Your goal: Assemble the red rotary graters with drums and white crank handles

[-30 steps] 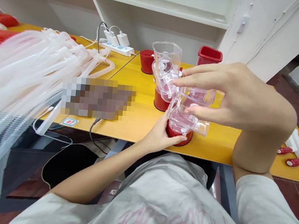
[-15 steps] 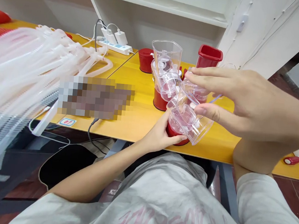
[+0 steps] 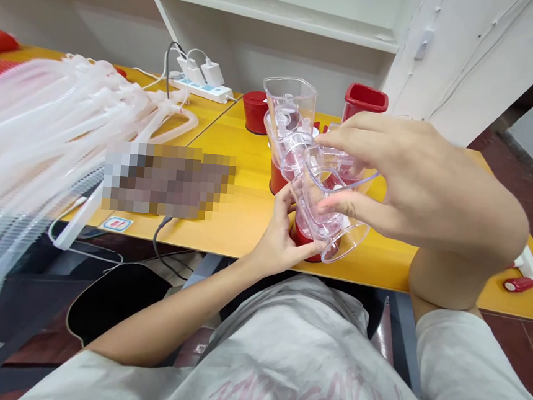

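At table (image 3: 246, 223) edge: right hand (image 3: 417, 188) pinches clear jug (image 3: 327, 196), left hand (image 3: 279, 241) grips red base (image 3: 301, 234)

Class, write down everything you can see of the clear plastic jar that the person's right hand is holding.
The clear plastic jar is see-through and thin-walled, with a rounded-square open rim and a moulded hub showing inside at its bottom. It is tilted, with its mouth towards the camera and lower right. The right hand pinches its rim from above and below. Its bottom end meets a red round base clasped by the left hand, at the near edge of the yellow table.
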`<state>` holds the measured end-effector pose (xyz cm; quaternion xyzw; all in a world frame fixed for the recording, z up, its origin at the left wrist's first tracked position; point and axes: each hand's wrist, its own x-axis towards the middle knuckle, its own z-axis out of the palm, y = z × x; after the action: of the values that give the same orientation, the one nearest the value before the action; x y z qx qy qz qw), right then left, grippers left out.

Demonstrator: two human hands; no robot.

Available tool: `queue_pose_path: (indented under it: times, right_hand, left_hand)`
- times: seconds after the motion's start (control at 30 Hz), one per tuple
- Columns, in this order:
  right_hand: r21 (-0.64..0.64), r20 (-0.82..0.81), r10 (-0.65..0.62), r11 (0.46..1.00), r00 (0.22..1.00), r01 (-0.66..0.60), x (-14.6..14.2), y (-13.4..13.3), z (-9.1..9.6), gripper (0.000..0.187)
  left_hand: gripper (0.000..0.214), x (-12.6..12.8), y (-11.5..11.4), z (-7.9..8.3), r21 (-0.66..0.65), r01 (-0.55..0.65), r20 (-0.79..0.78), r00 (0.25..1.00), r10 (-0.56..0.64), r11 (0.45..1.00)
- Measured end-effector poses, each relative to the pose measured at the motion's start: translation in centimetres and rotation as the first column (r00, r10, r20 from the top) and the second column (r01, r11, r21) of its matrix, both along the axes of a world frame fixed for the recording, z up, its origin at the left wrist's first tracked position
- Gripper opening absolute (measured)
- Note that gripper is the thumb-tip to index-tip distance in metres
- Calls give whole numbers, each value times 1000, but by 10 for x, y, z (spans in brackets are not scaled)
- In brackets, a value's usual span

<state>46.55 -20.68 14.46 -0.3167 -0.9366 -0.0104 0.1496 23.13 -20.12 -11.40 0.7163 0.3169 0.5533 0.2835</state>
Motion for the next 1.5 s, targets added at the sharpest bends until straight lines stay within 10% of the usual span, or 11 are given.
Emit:
queue_pose_path:
  times: [0.97, 1.5]
  right_hand:
    - [45, 56, -155, 987, 986, 152, -18, -1, -7, 71]
    - [-156, -105, 134, 976, 985, -150, 10, 26, 8, 53]
  left_hand:
    - [98, 6, -10, 13, -125, 42, 42, 998, -37, 991]
    - [99, 8, -12, 16, -210, 148, 129, 984, -123, 967]
